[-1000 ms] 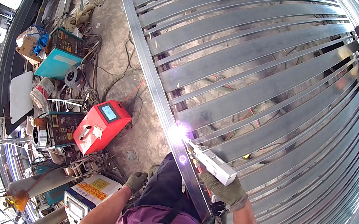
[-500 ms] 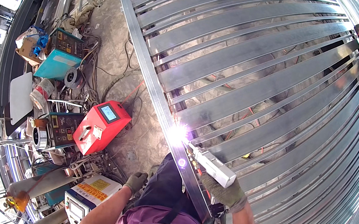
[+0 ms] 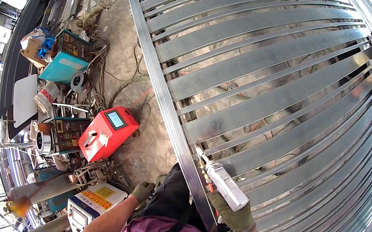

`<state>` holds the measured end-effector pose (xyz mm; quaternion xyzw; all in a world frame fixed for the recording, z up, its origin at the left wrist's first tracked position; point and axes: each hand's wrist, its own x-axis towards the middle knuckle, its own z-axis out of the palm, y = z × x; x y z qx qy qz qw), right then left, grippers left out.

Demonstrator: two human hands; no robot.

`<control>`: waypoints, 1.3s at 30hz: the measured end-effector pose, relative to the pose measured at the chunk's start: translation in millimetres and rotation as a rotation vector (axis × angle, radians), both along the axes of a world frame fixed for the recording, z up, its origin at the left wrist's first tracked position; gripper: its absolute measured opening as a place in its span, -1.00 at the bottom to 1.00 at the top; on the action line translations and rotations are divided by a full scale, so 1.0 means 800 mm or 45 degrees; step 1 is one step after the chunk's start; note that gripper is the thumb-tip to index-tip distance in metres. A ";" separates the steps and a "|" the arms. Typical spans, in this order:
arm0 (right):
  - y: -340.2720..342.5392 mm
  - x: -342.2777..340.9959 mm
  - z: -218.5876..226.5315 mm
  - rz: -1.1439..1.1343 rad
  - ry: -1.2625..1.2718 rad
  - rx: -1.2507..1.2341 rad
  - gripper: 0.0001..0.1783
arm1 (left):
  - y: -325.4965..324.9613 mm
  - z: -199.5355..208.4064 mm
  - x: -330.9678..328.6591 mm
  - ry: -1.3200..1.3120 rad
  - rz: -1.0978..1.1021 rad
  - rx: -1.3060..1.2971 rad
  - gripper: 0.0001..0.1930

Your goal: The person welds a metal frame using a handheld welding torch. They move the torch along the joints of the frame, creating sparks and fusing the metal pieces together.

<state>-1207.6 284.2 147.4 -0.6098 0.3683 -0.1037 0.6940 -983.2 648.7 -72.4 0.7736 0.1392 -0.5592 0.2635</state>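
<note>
My right hand [image 3: 233, 216], in a grey-green work glove, is wrapped round a white handheld welding gun [image 3: 227, 188]. The gun's narrow nozzle [image 3: 199, 151] points up and to the left, close to the inner edge of the long metal side rail [image 3: 162, 90]. No spark or glow shows at its tip. Flat metal slats [image 3: 268, 93] and thinner bars run off to the right from this rail. My left hand [image 3: 142, 191], gloved too, rests beside my dark trouser leg, left of the rail. Its fingers are partly visible, loosely extended, and nothing shows in them.
A red machine with a screen [image 3: 107, 135] stands on the floor to the left. Behind it are a teal welding machine [image 3: 64, 63], a wire spool [image 3: 78, 81] and tangled cables [image 3: 101, 70]. A white control box [image 3: 93, 204] stands near my left forearm. More cables lie under the slats.
The bright welding flash at the nozzle has gone out. My right hand and the gun have moved slightly right and down in view. The left hand stays in nearly the same place.
</note>
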 end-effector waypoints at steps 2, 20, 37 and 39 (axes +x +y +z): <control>-0.007 0.005 0.004 -0.007 -0.020 -0.040 -0.54 | -0.010 0.008 0.002 -0.012 -0.032 -0.003 -0.56; -0.047 0.036 -0.027 0.196 -0.089 0.185 -0.40 | -0.254 0.120 -0.023 -0.311 0.424 -0.866 -0.59; -0.048 0.045 -0.038 0.160 -0.145 0.103 -0.52 | -0.254 0.126 -0.049 -0.454 0.066 -0.782 -0.65; -0.048 0.046 -0.035 0.149 -0.129 0.131 -0.53 | -0.260 0.132 -0.051 -0.538 0.051 -0.814 -0.72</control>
